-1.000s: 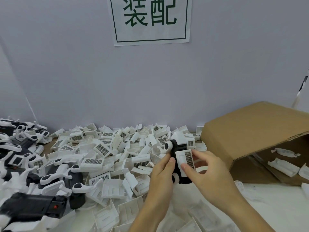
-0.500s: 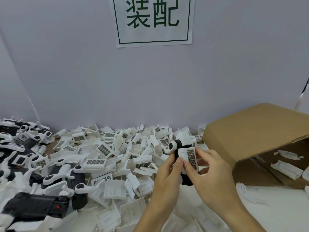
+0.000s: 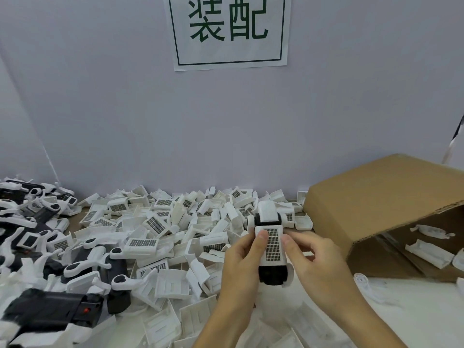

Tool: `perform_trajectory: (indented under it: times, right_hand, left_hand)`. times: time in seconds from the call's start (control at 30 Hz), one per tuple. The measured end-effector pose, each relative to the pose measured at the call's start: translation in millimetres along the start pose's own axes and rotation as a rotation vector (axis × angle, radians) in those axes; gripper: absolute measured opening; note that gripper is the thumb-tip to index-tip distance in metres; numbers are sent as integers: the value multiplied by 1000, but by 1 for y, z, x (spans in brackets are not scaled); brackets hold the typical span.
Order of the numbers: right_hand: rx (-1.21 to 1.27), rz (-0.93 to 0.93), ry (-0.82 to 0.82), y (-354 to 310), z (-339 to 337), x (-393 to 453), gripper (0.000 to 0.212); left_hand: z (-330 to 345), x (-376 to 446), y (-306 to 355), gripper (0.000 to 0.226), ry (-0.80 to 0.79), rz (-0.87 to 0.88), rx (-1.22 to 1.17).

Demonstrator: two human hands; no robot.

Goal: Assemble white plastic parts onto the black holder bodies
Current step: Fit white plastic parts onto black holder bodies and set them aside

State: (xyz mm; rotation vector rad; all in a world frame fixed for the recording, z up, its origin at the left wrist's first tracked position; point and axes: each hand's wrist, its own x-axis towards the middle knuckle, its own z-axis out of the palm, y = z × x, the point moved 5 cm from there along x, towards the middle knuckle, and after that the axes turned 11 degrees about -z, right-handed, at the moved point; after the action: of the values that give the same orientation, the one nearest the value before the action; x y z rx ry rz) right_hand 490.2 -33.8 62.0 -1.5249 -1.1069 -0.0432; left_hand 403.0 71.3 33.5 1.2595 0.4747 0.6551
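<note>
Both hands hold one black holder body up in the air, just left of the open cardboard box and in front of the heap of loose white parts that spreads leftward from the box across the bench. The left hand curls round the body's left side, its thumb lying flat on the white grid-faced plate. The right hand closes on the right edge, thumb tip against the plate's rim; how its other fingers sit behind the body is hidden. A white cap-like piece already sits at the far end of the body.

The pieces look like moulded plastic: light, rigid, smooth enough to slip under a dry thumb. The plate appears to be a snap or slide fit, so it probably wants even pressure along both long edges rather than a push in the middle of the grid, which may flex. The body is best held by its flat sides near the lower black end, clear of the plate's seat. Thin tabs on the white parts could whiten or break if forced crooked.

Further left of the box, beyond the heap, lie finished black-and-white holders
</note>
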Motion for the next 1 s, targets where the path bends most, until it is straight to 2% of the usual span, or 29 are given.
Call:
perform_trajectory:
  times: [0.07, 0.17, 0.23, 0.33, 0.47, 0.73, 0.9, 1.0]
  right_hand:
    - [39, 91, -29, 3, 5, -2, 25]
    - [299, 218, -19, 4, 15, -4, 37]
    - [445, 266, 32, 3, 17, -5, 37]
    - [560, 314, 79, 2, 18, -7, 30]
    - [520, 310, 102, 5, 19, -8, 24]
    - [327, 213, 129, 1, 14, -6, 24]
    - [394, 191, 135, -1, 13, -5, 23]
    - [458, 241, 114, 3, 17, -5, 25]
  left_hand:
    - [3, -1, -1, 32, -9, -3, 16]
    - [8, -4, -2, 26, -46, -6, 33]
    - [9, -5, 0, 23, -64, 5, 55]
    - [8, -2, -4, 36, -73, -8, 59]
    - [6, -1, -5, 52, -25, -22, 71]
    - [6, -4, 3, 47, 20, 26, 110]
    - [7, -6, 8, 48, 39, 42, 109]
    - [6, -5, 4, 53, 26, 1, 85]
